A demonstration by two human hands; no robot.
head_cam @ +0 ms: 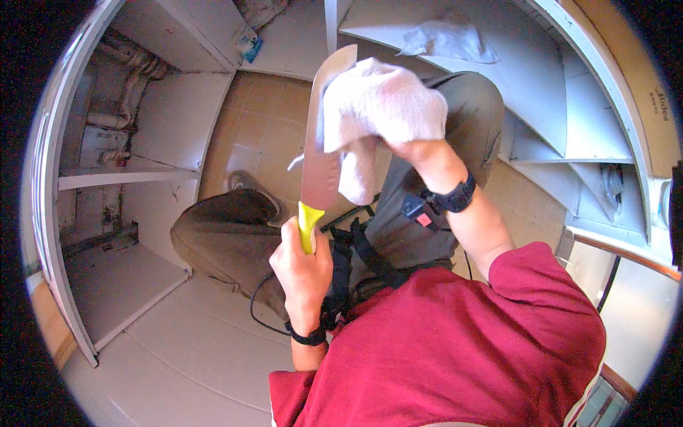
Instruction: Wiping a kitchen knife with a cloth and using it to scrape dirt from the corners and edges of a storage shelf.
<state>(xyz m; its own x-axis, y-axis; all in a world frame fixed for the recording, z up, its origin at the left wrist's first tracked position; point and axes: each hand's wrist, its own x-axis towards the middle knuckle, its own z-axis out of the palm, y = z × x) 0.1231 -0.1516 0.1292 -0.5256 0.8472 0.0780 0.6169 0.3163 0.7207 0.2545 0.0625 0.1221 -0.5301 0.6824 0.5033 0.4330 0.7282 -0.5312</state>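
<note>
My left hand [303, 267] grips the yellow-green handle [307, 224] of a broad kitchen knife. Its wide steel blade [320, 179] points away from me, with a row of dimples near the handle end. A white cloth [381, 101] drapes over my right hand [416, 152], which holds it against the blade's right side. The cloth hides most of that hand's fingers and part of the blade edge. One corner of cloth hangs down beside the blade, and a small white tip sticks out to its left.
Open white cabinets stand left [165, 112] and right [533, 107]. Pipes [114, 120] run inside the left one. Another pale cloth [453, 42] lies on a shelf ahead. My bent legs [229, 235] rest above a tiled floor [261, 117]. A black cable [256, 304] loops beside my left wrist.
</note>
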